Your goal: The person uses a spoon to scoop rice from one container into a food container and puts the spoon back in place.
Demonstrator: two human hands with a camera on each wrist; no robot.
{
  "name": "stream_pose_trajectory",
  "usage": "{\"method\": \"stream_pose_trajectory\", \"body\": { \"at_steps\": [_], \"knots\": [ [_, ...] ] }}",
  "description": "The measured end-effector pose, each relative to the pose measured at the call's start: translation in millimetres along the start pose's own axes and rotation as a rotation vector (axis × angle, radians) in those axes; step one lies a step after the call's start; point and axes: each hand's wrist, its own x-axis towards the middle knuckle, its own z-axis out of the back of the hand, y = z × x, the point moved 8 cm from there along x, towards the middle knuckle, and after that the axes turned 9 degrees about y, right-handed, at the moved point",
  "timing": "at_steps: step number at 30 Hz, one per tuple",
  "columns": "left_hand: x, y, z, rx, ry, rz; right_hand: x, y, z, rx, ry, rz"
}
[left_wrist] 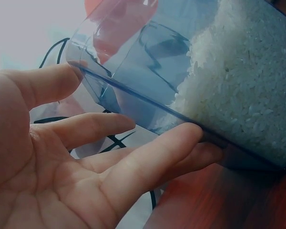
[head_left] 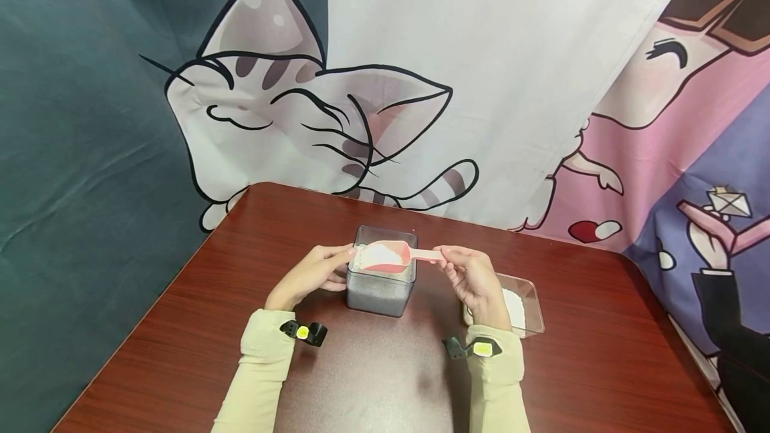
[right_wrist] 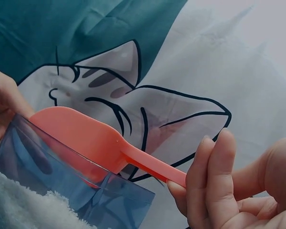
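Note:
My right hand (head_left: 475, 279) pinches the handle of a pink scoop (right_wrist: 81, 138). White rice (head_left: 380, 256) fills the scoop, which lies level over the mouth of a clear bluish square container (head_left: 379, 296). Inside that container is more rice (left_wrist: 248, 81), heaped higher on one side in the left wrist view. My left hand (head_left: 313, 272) rests against the container's left side. Its thumb is at the rim and its other fingers (left_wrist: 167, 148) lie fairly straight along the wall.
A shallow clear tray (head_left: 532, 299) holding white rice stands right of the container, partly hidden behind my right hand and wrist. Both stand on a dark red wooden table (head_left: 240, 252). Behind the table hangs a curtain (head_left: 511, 52) printed with cartoon cats.

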Motion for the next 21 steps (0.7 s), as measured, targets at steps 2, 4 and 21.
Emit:
{"method": "stream_pose_trajectory", "body": {
  "at_steps": [2, 4, 21],
  "knots": [
    [-0.1, 0.3, 0.1, 0.0, 0.001, 0.001, -0.4, 0.4, 0.1, -0.003, 0.0, 0.003],
    [-0.1, 0.4, 0.3, -0.002, 0.002, 0.002, -0.7, 1.1, 0.1, -0.005, 0.0, 0.007],
    [1.6, 2.3, 1.0, 0.008, 0.014, -0.013, -3.0, 8.6, -2.7, -0.006, 0.002, 0.068]
  ]
}}
